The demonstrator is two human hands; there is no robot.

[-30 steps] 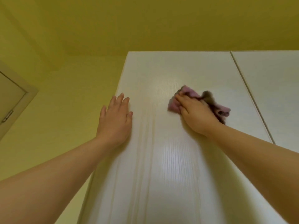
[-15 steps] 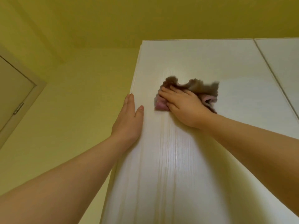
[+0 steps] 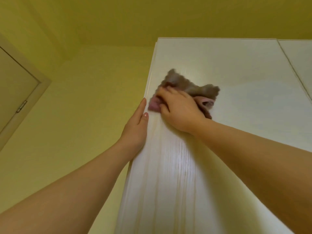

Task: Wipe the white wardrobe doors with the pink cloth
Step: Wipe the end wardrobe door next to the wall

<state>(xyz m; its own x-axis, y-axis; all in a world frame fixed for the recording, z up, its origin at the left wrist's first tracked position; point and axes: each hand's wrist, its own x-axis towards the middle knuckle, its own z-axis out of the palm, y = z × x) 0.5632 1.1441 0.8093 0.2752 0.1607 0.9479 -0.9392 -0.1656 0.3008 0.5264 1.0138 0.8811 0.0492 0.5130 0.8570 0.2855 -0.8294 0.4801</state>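
Observation:
The white wardrobe door (image 3: 236,68) rises in front of me, seen from below up to its top edge. My right hand (image 3: 179,110) presses the crumpled pink cloth (image 3: 190,87) flat against the door near its upper left edge; the cloth bunches out above and to the right of my fingers. My left hand (image 3: 136,127) lies on the door's left edge just beside the cloth, fingers straight, thumb on the front face. A second door (image 3: 302,65) begins past a seam at the far right.
A yellow wall (image 3: 92,98) runs left of the wardrobe and a yellow ceiling (image 3: 152,17) sits just above its top. A beige framed door or hatch with a metal hinge (image 3: 22,106) is at the far left.
My right hand has swept the cloth leftward across the door, from its middle toward the left edge. My left hand has turned from flat on the face onto the door's side edge.

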